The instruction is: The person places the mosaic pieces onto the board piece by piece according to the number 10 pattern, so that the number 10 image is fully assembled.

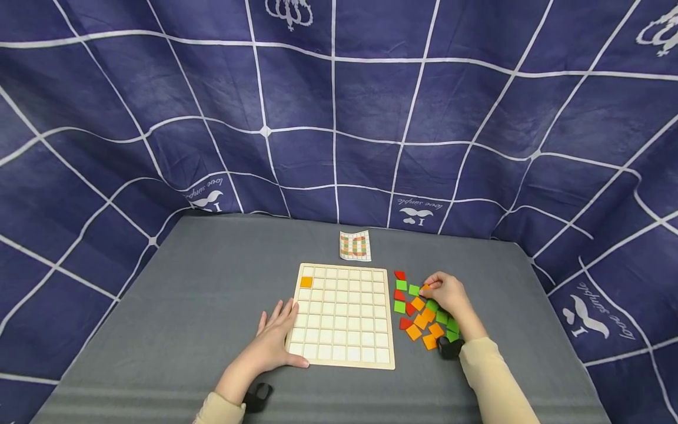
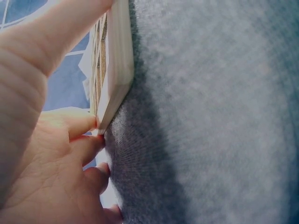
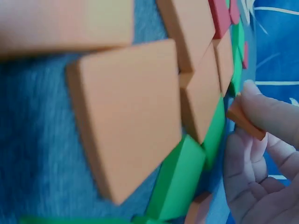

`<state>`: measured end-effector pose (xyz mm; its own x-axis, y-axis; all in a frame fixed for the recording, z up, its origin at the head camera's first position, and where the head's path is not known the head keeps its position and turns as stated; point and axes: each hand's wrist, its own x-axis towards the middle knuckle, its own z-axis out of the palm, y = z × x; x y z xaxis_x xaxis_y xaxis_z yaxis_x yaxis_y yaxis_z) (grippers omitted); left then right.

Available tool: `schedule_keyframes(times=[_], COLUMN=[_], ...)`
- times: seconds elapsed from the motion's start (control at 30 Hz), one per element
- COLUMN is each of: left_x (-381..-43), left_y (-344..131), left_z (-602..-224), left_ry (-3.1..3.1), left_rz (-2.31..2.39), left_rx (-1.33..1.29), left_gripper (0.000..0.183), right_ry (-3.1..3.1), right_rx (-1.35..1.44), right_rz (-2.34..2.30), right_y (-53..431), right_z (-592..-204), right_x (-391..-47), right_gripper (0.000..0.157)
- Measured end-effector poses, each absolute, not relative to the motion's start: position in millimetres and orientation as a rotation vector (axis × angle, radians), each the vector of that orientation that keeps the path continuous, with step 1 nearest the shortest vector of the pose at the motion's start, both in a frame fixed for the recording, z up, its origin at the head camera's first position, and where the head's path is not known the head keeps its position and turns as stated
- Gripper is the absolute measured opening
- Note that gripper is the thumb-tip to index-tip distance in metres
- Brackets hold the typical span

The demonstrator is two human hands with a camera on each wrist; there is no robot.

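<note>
A pale wooden grid board [image 1: 389, 330] lies on the grey table, and one orange square tile [image 1: 306, 282] sits in a cell near its upper left corner. My left hand [image 1: 271, 341] rests at the board's lower left, its spread fingers along the left edge and the thumb at the bottom edge. In the left wrist view, fingertips touch the board's side [image 2: 122, 51]. Right of the board, my right hand [image 1: 449, 293] pinches an orange tile [image 3: 247, 122] between thumb and fingers, above the loose pile.
Loose orange tiles [image 1: 414, 333], green tiles [image 1: 399, 307] and red pieces [image 1: 399, 275] are scattered right of the board. Behind the board lies a small printed pattern card [image 1: 355, 246]. A dark blue curtain [image 1: 365, 165] with white lines borders the table [image 1: 180, 318].
</note>
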<state>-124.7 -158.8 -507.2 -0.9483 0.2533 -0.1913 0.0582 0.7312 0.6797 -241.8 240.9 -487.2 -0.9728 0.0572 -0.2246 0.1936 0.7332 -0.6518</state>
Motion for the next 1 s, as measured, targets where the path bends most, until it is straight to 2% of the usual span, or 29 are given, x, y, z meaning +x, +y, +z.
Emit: schedule_keyframes(times=[0.23,0.6,1.0], left_x=[-123.8,-124.7,-125.0], left_y=[-157.7,-157.5,-157.2], left_z=[-507.4,-508.1,-507.7], left_ry=[2.675,2.674,2.681], left_rz=[1.022,1.008,1.002], left_rx=[0.237,0.238,0.234], left_gripper=[0.130,0.129,0.129], right_ry=[2.660,2.399,2.409], right_rx=[0.185,0.096,-0.117], right_rz=[-1.374,-1.719,-1.712], right_y=[217.0,138.5,60.9], right_z=[-478.4,-476.7,-483.9], right_x=[-241.5,-249.4,-251.9], right_gripper=[0.026,0.023,0.014])
